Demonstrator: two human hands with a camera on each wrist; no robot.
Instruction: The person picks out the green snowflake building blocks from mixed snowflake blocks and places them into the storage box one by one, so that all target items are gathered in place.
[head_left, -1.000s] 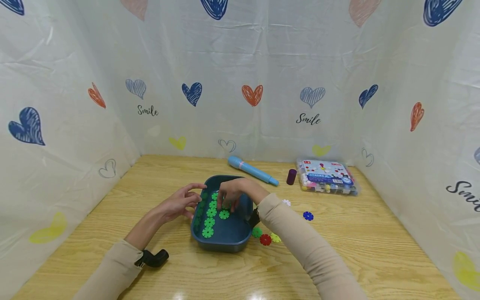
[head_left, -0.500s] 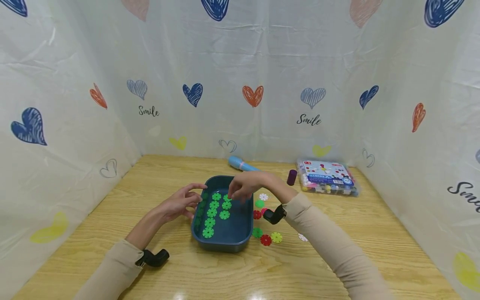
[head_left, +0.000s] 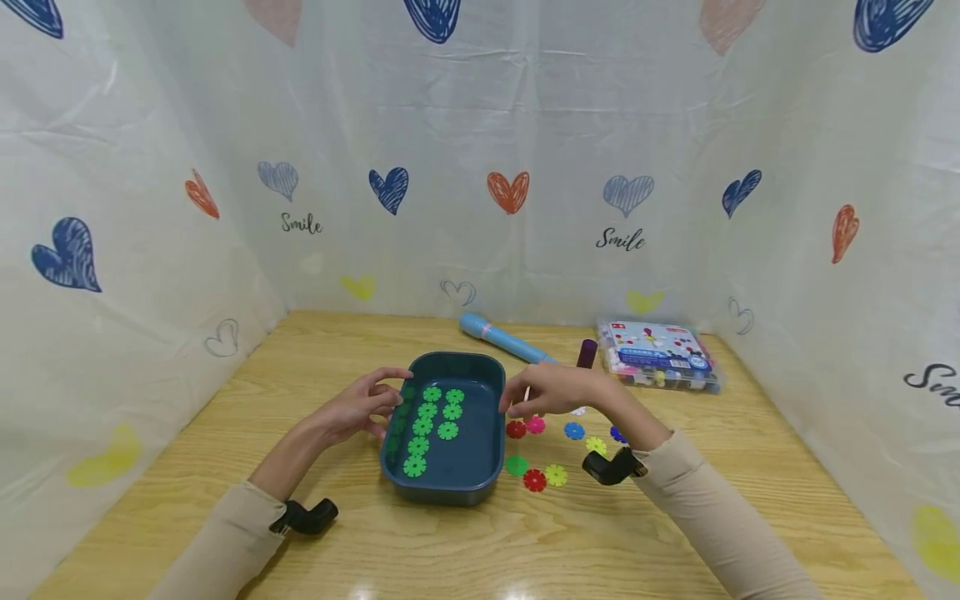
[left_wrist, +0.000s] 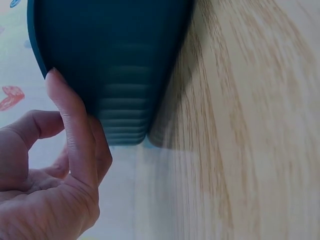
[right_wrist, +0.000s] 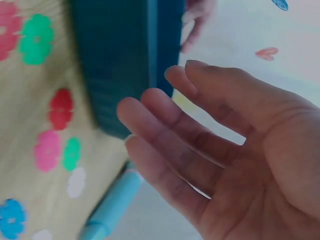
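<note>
A dark blue tray (head_left: 468, 462) holds green flower-shaped discs (head_left: 422, 426) in a long left row, with a shorter row of three discs (head_left: 447, 431) beside it. My left hand (head_left: 356, 408) is at the tray's left side, fingers loosely bent; in the left wrist view a fingertip (left_wrist: 55, 77) touches the rim. Just outside the right rim hovers my right hand (head_left: 547, 389), over loose discs. The right wrist view shows that hand (right_wrist: 225, 145) with its palm bare and fingers loosely extended, holding nothing.
Right of the tray lie loose discs: red (head_left: 535, 480), yellow (head_left: 556, 475), green (head_left: 517, 465), pink (head_left: 535, 425) and blue (head_left: 574, 431). Behind are a light-blue microphone-shaped object (head_left: 502, 337), a purple cylinder (head_left: 587, 353) and a clear box of colourful parts (head_left: 660, 354). A heart-print curtain surrounds the table.
My right hand has lifted out of the tray and moved right past its rim, leaving green discs uncovered in the second row. My left hand stays at the left rim.
</note>
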